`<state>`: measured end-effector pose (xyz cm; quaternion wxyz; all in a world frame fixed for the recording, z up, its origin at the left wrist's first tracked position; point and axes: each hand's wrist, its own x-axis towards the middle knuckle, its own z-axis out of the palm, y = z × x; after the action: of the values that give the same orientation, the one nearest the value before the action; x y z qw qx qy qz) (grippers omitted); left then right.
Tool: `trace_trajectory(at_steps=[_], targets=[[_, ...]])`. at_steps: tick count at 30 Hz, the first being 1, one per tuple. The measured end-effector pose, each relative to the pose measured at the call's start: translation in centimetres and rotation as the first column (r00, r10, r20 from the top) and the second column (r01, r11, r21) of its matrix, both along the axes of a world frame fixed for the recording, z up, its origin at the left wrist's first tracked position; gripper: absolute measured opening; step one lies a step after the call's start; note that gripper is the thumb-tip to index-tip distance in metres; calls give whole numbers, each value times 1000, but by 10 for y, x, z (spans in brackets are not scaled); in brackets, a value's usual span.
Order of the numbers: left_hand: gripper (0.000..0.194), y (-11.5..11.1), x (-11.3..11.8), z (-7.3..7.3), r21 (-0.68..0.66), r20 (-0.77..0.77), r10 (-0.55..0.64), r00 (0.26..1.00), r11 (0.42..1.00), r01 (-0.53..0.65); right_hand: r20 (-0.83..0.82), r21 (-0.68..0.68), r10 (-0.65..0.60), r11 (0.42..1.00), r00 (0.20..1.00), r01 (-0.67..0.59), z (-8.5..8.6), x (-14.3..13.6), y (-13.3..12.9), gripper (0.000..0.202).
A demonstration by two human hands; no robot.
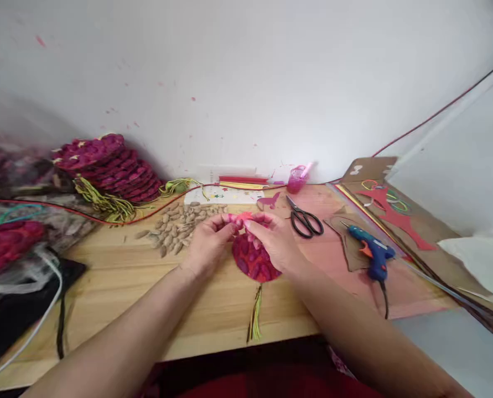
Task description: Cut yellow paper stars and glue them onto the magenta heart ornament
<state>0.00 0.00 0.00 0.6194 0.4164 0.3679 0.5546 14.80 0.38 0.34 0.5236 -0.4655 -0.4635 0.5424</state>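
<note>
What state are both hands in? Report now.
Left hand: curled at the small bright-red piece, material unclear; grip cannot be told.
Right hand: closed, pinching that same piece.

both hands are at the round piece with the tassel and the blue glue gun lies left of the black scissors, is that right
Not quite: the head view shows the blue glue gun lying right of the black scissors. The left hand and right hand are at the round piece with the tassel.
</note>
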Motion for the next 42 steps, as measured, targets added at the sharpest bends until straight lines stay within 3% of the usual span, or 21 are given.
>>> trace_trajectory(at_steps=[10,17,21,24,27,29,30,36,42], targets=[[21,1,4,1,3,13,20,1000,1000,-20,-116,-63,16,998,993,-24,8,-2,-3,24],[26,2,4,-1,69,-71,3,997,998,2,-77,-46,22,999,997,-26,8,0,0,22],[29,1,2,-4,205,-291,38,956,978,24,-27,-31,-15,999,1000,14,11,10,6,24],[21,0,1,-6,313,-520,93,849,945,89,33,-21,5,1000,999,-4,19,18,12,24],[14,-1,1,-9,354,-629,89,772,917,183,153,-8,40,999,987,-39,31,25,25,18],[16,0,1,-11,361,-651,79,755,907,217,469,8,99,993,878,-116,38,27,41,14],[17,0,1,-12,364,-658,77,749,903,228,515,-16,114,992,849,-123,40,27,50,11],[17,2,1,-17,395,-700,107,706,882,258,642,-154,140,987,754,-52,44,10,105,12],[17,5,1,-19,406,-691,112,714,878,255,792,-169,160,985,590,-40,42,-19,136,18]])
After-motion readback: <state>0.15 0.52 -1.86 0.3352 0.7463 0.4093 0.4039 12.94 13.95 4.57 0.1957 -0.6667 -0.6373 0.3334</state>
